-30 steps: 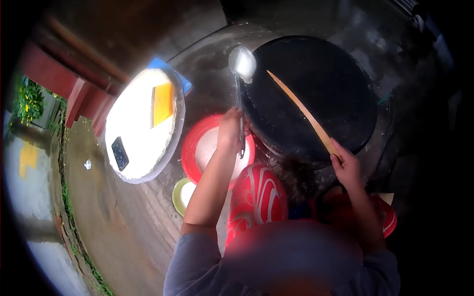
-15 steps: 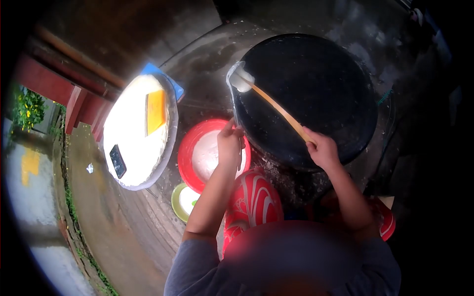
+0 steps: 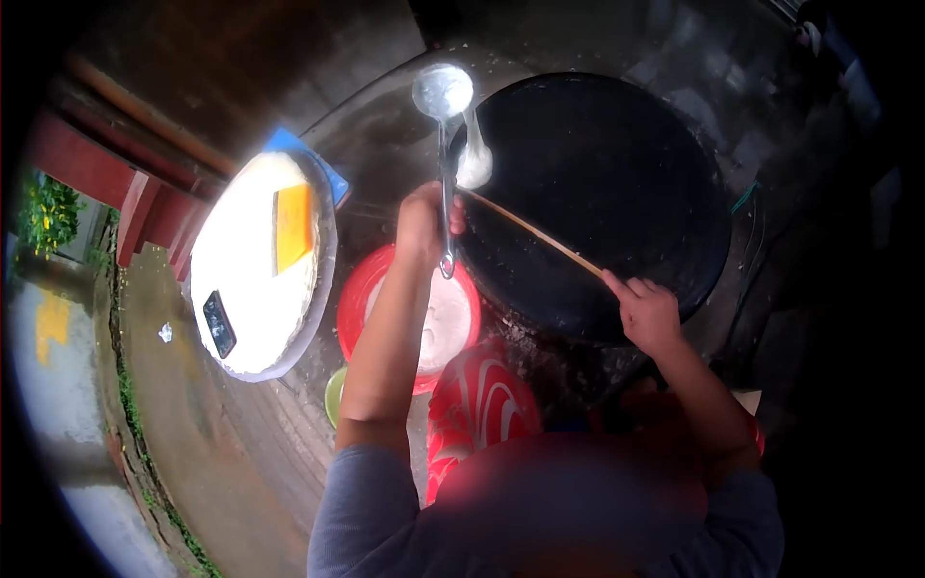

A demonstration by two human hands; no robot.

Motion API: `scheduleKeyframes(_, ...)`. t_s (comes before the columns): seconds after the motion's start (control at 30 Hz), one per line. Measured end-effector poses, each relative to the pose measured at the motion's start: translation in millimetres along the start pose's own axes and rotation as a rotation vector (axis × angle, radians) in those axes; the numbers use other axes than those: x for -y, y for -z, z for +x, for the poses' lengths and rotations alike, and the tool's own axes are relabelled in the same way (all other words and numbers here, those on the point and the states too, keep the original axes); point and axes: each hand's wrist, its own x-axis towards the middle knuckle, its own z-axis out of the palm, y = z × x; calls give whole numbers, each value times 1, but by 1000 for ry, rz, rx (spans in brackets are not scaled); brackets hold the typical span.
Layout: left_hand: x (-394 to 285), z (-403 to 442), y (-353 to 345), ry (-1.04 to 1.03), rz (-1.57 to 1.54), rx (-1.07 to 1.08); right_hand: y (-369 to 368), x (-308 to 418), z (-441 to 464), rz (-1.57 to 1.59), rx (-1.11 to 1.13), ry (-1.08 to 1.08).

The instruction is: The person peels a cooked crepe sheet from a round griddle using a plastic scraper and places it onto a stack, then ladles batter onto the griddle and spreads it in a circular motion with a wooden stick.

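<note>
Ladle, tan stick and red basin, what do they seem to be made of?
Ladle: probably metal with a polished finish, given its silvery glare. Tan stick: likely wood or bamboo, matt-looking, judging by its colour. Red basin: probably smooth plastic, from its evenly coloured rim, though enamel is possible.

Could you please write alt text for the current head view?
A person's left hand holds a metal ladle trailing a pale mixture, while the right hand holds a wooden stick over a large black disc. A red basin sits nearby.
</note>
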Motion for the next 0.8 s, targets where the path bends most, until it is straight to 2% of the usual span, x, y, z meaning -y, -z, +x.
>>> scheduleKeyframes(0.07,-23,-9,-11,61,-293,104,-19,-7,2,-116,-22,137)
scheduleKeyframes(0.2,-58,-25,-25,304,-921,538,-43,-17,39,-240,-20,192)
scheduleKeyframes(0.27,-62,-36,-27,306,-977,586,-48,-18,66,-374,-57,169)
scheduleKeyframes(0.3,-62,-42,-26,310,-1030,636,-41,-11,80,-333,-6,72)
scheduleKeyframes(0.33,-60,-50,-22,311,-1028,638,-43,-5,85,-333,-8,70)
scheduleKeyframes(0.4,-51,-69,-6,255,-996,601,-49,-1,94,230,-12,-318)
scheduleKeyframes(0.43,-44,-80,5,264,-991,572,-54,0,89,321,-50,-279)
scheduleKeyframes(0.47,-36,-90,17,273,-984,546,-49,11,84,276,53,-248)
scheduleKeyframes(0.53,-15,-110,41,291,-1009,450,-55,10,85,31,119,-137)
scheduleKeyframes(0.57,-4,-119,54,295,-1010,448,-58,3,92,-67,65,-131)
scheduleKeyframes(0.63,18,-135,79,348,-1070,266,-57,-9,115,-183,23,-181)
scheduleKeyframes(0.67,31,-144,93,353,-1068,267,-61,-7,114,-184,24,-186)
scheduleKeyframes(0.73,52,-160,123,410,-1112,96,-69,-1,110,296,-46,-364)
scheduleKeyframes(0.77,61,-168,135,415,-1136,52,-62,9,102,356,13,-347)
scheduleKeyframes(0.8,71,-175,144,420,-1164,9,-62,14,95,172,80,-270)
